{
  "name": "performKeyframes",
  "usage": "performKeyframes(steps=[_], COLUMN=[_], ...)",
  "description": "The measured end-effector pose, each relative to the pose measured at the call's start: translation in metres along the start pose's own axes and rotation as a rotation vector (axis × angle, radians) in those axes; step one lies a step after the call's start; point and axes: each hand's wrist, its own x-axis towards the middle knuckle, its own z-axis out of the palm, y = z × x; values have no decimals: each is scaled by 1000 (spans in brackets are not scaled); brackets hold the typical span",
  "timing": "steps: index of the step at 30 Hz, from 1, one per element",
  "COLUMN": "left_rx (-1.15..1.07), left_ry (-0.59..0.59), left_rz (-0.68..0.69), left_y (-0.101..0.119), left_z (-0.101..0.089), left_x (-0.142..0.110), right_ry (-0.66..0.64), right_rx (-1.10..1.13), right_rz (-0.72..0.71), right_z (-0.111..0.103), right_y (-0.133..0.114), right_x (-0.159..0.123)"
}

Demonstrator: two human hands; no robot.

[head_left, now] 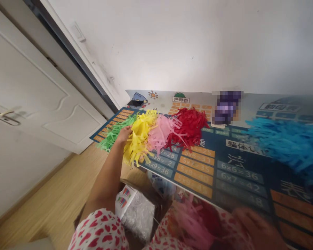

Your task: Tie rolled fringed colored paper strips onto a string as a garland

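My left hand [124, 134] is at the yellow pom-pom [141, 137], between it and a green pom-pom [117, 130]. Its fingers are closed at the yellow strips, which partly hide them. To the right, a pink pom-pom [161, 133] and a red pom-pom [189, 126] lie side by side, touching. My right hand [255, 222] is low at the table's front edge, smeared by motion, so its fingers do not read clearly. Beside it, over my lap, are blurred pink strips [195, 222] with red ones behind them.
Printed multiplication and pinyin charts cover the table [195, 170], which stands against a white wall. A large blue pom-pom [289, 142] lies at the right. A dark phone [135, 103] rests at the back left. Below is an open cardboard box with a clear plastic-wrapped pack [138, 215]. A white door [41, 90] is at the left.
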Motion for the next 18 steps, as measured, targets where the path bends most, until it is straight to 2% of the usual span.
performKeyframes(steps=[5,10,12,15,18], left_rx=[48,205,297,462,622], left_ry=[104,281,274,186,125], left_rz=[44,193,274,374,397], left_y=[5,19,26,34,39], left_z=[2,5,6,13,22], left_x=[-1,-6,-12,-21,-25], right_ry=[-107,-128,-131,-128,-141], right_rx=[-42,-31,-29,-24,-28], right_rz=[21,6,1,-5,0], right_z=[-6,-11,-11,-10,-10], right_y=[3,9,10,10,9], right_x=[6,10,9,7,6])
